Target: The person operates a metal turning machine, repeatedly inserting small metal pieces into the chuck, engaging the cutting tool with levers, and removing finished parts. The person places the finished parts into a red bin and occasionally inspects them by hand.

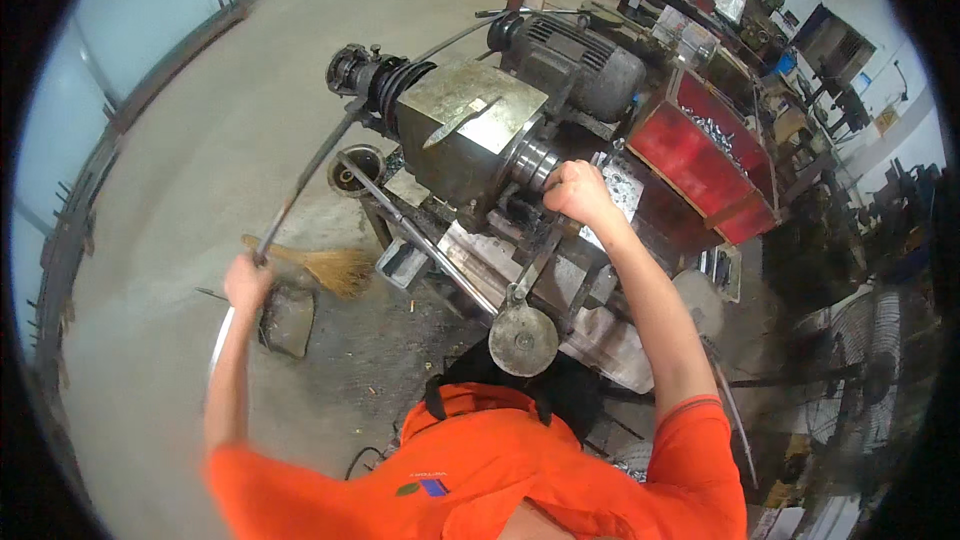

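My left hand [246,280] is closed around the end of a long dark lever [305,180] that runs up to the left end of a grimy metal lathe-like machine [465,125]. My right hand [577,190] is fisted at the machine's chuck [535,162], gripping something there that my fingers hide. A round metal disc on an arm [523,338] hangs just below the machine, in front of my orange shirt.
A grey electric motor [575,55] sits behind the machine. A red bin [705,145] holding small metal parts stands to the right. A straw broom [330,265] and a dustpan [288,318] lie on the concrete floor. A floor fan [860,360] stands at far right.
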Demonstrator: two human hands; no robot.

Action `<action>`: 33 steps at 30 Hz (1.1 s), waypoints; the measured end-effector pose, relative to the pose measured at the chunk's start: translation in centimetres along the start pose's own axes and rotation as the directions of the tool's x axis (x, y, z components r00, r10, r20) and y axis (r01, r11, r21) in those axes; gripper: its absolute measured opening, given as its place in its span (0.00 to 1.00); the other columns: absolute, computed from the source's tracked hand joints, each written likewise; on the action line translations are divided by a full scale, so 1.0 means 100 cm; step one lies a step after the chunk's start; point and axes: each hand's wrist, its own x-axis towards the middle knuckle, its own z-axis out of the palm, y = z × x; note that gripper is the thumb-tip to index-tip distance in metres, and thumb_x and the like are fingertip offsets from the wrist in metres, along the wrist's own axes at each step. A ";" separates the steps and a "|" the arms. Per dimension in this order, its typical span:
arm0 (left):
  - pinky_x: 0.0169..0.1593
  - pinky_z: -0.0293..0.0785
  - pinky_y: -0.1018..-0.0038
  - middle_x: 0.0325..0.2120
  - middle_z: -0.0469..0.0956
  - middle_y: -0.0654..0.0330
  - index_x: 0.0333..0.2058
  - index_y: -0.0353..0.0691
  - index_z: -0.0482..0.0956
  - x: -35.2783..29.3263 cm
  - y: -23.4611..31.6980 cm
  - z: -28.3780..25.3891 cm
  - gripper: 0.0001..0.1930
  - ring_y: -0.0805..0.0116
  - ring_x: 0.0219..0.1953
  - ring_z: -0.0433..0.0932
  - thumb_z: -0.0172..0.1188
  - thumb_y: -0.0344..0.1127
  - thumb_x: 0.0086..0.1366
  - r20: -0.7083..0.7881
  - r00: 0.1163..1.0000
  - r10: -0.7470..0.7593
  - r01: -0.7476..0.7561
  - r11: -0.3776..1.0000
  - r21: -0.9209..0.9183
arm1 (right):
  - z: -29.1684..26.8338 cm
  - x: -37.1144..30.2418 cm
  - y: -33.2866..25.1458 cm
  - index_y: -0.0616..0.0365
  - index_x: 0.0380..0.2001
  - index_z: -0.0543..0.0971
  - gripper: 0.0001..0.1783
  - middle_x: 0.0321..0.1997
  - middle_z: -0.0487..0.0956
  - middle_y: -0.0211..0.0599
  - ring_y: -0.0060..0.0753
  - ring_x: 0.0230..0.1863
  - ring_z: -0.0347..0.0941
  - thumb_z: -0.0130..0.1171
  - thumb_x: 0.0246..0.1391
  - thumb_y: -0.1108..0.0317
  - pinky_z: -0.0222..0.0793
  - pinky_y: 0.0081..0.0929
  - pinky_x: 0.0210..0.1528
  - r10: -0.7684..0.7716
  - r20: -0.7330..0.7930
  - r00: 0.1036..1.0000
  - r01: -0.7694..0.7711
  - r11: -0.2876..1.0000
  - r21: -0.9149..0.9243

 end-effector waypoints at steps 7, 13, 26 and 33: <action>0.35 0.72 0.55 0.23 0.77 0.47 0.28 0.36 0.73 -0.055 0.034 0.002 0.15 0.44 0.30 0.76 0.60 0.43 0.50 0.011 0.993 0.121 -0.121 0.992 -0.037 | -0.020 -0.017 0.004 0.58 0.17 0.82 0.13 0.22 0.78 0.51 0.51 0.29 0.77 0.58 0.26 0.62 0.74 0.39 0.36 0.121 -0.104 0.987 -0.137 0.977 -0.165; 0.33 0.74 0.62 0.25 0.77 0.45 0.30 0.31 0.76 0.007 0.020 0.009 0.16 0.50 0.27 0.78 0.64 0.39 0.48 0.329 0.902 0.280 -0.271 0.960 -0.074 | -0.135 -0.047 0.053 0.53 0.35 0.80 0.22 0.42 0.75 0.51 0.51 0.40 0.72 0.58 0.29 0.63 0.70 0.39 0.45 0.090 -0.426 0.900 -0.210 0.947 -0.245; 0.34 0.72 0.68 0.20 0.72 0.55 0.40 0.25 0.68 0.036 0.039 0.042 0.24 0.64 0.24 0.74 0.64 0.39 0.53 0.465 0.833 0.298 0.191 0.634 -0.749 | -0.068 -0.343 0.139 0.61 0.36 0.79 0.22 0.42 0.77 0.45 0.39 0.36 0.77 0.57 0.29 0.69 0.71 0.31 0.38 0.565 -0.434 0.702 -0.467 0.825 0.319; 0.34 0.65 0.51 0.25 0.65 0.56 0.50 0.49 0.66 0.131 -0.047 0.109 0.24 0.57 0.28 0.65 0.46 0.55 0.59 0.680 0.729 0.081 0.461 0.676 -0.575 | -0.006 -0.581 0.153 0.54 0.32 0.83 0.19 0.34 0.80 0.47 0.47 0.39 0.76 0.57 0.31 0.62 0.72 0.35 0.43 0.928 -0.360 0.090 -0.961 0.176 0.213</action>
